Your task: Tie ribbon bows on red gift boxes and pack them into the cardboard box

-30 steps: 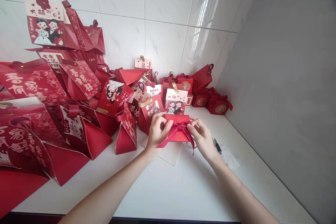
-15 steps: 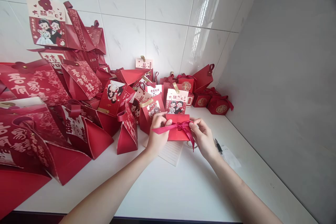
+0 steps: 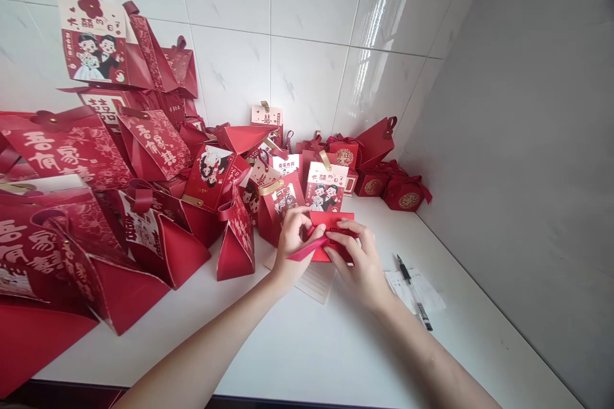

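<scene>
A small red gift box (image 3: 330,220) stands on the white counter (image 3: 311,345), over a lined sheet of paper (image 3: 314,281). A dark pink ribbon (image 3: 307,250) runs across its front. My left hand (image 3: 292,239) pinches the ribbon's left end at the box's left side. My right hand (image 3: 357,262) lies over the box's front and right side, fingers curled on the ribbon near the middle, hiding the knot.
A heap of red wedding gift bags (image 3: 96,192) fills the left and back of the counter. Small red ribboned boxes (image 3: 403,192) stand at the back right by the grey wall. A black pen (image 3: 415,300) lies on a slip of paper (image 3: 412,287) to the right.
My right hand moved left from the box's right edge over its front. The ribbon's loose loops are now gathered under my fingers.
</scene>
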`<act>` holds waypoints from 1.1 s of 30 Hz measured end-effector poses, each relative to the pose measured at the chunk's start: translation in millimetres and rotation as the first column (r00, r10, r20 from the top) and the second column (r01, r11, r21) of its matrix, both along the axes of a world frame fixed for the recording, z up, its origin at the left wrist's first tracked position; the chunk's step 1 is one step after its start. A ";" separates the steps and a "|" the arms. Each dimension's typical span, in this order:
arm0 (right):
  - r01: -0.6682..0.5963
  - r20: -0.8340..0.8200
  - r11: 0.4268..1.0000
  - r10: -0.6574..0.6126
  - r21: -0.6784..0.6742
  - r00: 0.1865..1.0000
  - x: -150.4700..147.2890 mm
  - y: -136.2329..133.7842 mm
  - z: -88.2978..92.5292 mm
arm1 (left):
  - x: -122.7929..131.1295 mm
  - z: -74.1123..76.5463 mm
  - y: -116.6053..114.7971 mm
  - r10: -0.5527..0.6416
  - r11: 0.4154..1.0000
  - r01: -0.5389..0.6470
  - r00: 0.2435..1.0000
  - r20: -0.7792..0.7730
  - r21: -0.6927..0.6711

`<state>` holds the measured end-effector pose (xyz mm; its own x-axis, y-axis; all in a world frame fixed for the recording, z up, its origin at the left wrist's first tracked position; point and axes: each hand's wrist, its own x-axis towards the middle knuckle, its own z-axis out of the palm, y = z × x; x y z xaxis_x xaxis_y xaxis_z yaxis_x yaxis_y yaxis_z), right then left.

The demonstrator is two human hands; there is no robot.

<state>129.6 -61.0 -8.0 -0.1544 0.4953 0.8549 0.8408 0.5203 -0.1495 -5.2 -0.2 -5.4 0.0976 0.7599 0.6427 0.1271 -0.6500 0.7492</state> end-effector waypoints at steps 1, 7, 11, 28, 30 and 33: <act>0.002 -0.008 1.000 -0.002 -0.001 1.000 -0.4 0.0 0.2 | 0.2 -0.1 0.2 -0.005 1.000 0.005 1.000 0.002 -0.016; 0.046 -0.081 0.999 -0.046 0.005 0.996 -2.2 2.1 0.8 | 0.9 -3.4 1.8 -0.045 0.999 0.045 0.999 0.018 0.006; 0.038 -0.085 0.998 -0.034 0.044 0.996 -0.8 3.3 2.0 | 0.4 -1.7 1.4 -0.011 0.998 0.013 0.999 -0.032 0.060; -0.059 0.225 0.998 0.063 -0.027 0.972 3.1 -4.6 6.0 | -4.3 4.7 -2.0 -0.045 0.993 0.065 0.981 -0.189 0.101; -0.039 0.254 0.999 0.034 0.013 0.967 2.5 -6.1 6.2 | -4.3 4.2 -1.3 -0.036 0.995 0.053 0.982 -0.188 0.087; -0.033 0.263 0.998 0.017 0.058 0.965 1.7 -9.3 6.5 | -4.7 3.2 -0.2 -0.028 0.996 0.044 0.981 -0.194 0.075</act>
<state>131.2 -70.3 -1.5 -0.3887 0.4366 0.8113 0.8330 0.5429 0.1068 -9.9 -0.5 -2.2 0.2516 0.7014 0.6669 0.2395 -0.7128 0.6593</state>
